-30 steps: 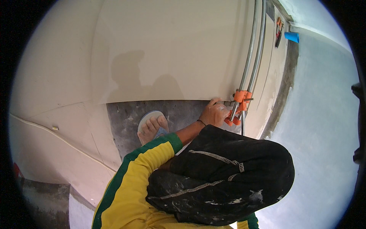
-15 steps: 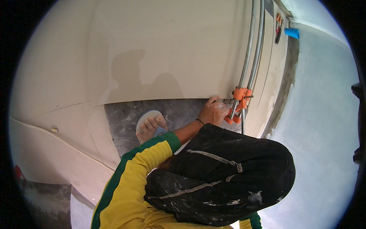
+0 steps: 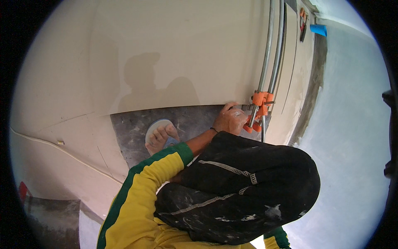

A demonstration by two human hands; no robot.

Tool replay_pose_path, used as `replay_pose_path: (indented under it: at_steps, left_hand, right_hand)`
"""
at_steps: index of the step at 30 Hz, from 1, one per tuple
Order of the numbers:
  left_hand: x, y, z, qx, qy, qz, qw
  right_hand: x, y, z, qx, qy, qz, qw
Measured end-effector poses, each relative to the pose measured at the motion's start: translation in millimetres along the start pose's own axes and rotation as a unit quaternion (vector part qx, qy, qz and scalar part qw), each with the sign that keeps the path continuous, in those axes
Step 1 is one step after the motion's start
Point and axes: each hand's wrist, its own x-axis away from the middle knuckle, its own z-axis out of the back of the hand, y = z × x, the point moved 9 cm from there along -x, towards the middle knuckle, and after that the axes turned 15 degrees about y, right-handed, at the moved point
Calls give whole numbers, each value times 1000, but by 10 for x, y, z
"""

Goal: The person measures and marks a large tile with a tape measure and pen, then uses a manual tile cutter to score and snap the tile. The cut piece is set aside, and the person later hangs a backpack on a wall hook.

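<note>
My left hand (image 3: 229, 119) is curled at the lower edge of a large beige panel (image 3: 174, 50), beside an orange clamp-like fitting (image 3: 260, 98) fixed on two long steel pipes (image 3: 265, 54). What its bent fingers hold is hidden. Below the panel is a dark grey strip (image 3: 195, 120), where my sandaled foot (image 3: 159, 139) shows. My knee in black, dust-marked cloth (image 3: 244, 174) covers much of the lower view. My right hand is out of sight; only a green and yellow sleeve (image 3: 277, 237) shows behind the knee.
A pale cable (image 3: 66, 151) runs across beige surface at left, near a small red object (image 3: 23, 189). At upper right lie an orange-and-black tool (image 3: 303, 25) and a blue cylindrical object (image 3: 318, 30), beside a pale blue-grey surface (image 3: 344, 103) running down the right side.
The panel, pipes and left hand sit slightly higher in the picture, with the view shifted a little. The hand keeps its curled position beside the orange fitting.
</note>
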Motion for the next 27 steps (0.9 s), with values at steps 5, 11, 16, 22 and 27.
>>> replay_pose_path:
  at_steps: [5,11,16,22,27]
  left_hand:
    - [-153,-93,-188,-103,-184,-30,977]
    - [-2116,-814,264,-342,-101,-158,921]
    - [-3979,-1202,969,-522,34,-208,826]
    - [-4434,-1356,1076,-511,17,-156,845]
    - [-4403,-1270,1060,-556,37,-177,811]
  right_hand:
    - [-166,52,-79,-16,-8,-1,1000]
    - [-460,120,-265,-32,-27,-14,999]
    - [-745,239,-463,-35,-54,-20,998]
    - [-1026,404,-976,-207,-106,-177,956]
    - [-1138,-449,-895,-83,-76,5,994]
